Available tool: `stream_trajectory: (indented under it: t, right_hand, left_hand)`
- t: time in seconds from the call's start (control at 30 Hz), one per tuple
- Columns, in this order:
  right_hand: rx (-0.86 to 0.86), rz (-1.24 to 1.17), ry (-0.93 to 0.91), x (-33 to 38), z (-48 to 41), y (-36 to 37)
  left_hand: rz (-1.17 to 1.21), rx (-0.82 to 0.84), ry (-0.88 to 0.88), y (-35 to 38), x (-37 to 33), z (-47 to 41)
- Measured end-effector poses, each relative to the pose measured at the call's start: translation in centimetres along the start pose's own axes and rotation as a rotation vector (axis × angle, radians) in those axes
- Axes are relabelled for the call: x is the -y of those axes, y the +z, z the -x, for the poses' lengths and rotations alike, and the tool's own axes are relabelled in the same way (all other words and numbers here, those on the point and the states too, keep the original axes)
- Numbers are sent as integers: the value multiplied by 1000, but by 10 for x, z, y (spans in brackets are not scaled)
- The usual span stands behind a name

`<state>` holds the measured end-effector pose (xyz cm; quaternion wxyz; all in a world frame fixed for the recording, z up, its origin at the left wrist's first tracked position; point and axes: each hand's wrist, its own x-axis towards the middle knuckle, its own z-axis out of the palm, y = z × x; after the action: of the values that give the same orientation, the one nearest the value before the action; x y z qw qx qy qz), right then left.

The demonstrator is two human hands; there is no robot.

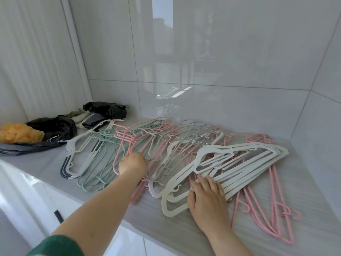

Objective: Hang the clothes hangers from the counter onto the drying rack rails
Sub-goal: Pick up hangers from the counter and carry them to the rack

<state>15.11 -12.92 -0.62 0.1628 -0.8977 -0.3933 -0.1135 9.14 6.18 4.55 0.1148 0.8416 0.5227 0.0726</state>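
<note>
A grey counter [162, 230] carries a wide heap of clothes hangers. Mint green hangers [97, 163] lie at the left, pink wire hangers [147, 137] in the middle and at the far right, and a stack of flat white hangers [239, 163] on top at the right. My left hand [132, 162] reaches into the pink and green hangers with its fingers curled among them. My right hand [207, 197] lies on the lower bars of the white stack, fingers spread over them and thumb at the near edge. No drying rack is in view.
At the counter's back left sit black plastic bags [55, 129], an orange cloth [20, 134] and some folded cloths [83, 117]. Glossy white tiled wall [221, 71] closes off the back and right. White cabinet fronts [27, 196] run below the counter's near edge.
</note>
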Motion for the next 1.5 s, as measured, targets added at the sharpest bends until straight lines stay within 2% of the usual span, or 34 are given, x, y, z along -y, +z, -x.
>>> stream_trajectory:
  t: [0.1,0.23,0.33,0.53,0.77,0.83,0.9,0.97,1.27,1.33,1.37,1.43,1.5]
  right_hand:
    - [-5,10,5,0,1,0]
    - [13,-11,-4,0,2,-1]
    - [52,-16,-19,2,3,-3]
    - [30,11,-28,-1,3,-1]
    - [40,-51,-24,-2,7,-10]
    - [1,-96,-61,2,6,-21]
    - [-110,-142,-114,12,5,-38]
    - [-191,-221,-143,33,3,-64]
    - [-200,-340,-578,188,29,-156]
    - [-117,-411,-678,224,45,-167]
    - [12,-504,-718,240,57,-172]
    - [382,-713,-797,272,90,-180]
    - [625,-789,-867,300,130,-187]
  left_hand:
    - [89,19,-41,-5,8,-1]
    - [619,10,-62,-17,16,0]
    - [780,-82,-42,-32,24,9]
    - [766,-384,41,-57,46,36]
    - [748,-548,57,-97,85,71]
    - [747,-577,60,-112,97,83]
    - [727,-605,76,-125,113,98]
    - [677,-628,99,-135,130,119]
    - [606,-706,28,-180,253,266]
    - [577,-727,-19,-190,288,312]
    - [563,-744,-39,-194,305,336]
    - [545,-777,-87,-203,339,385]
    - [558,-797,-162,-209,369,436]
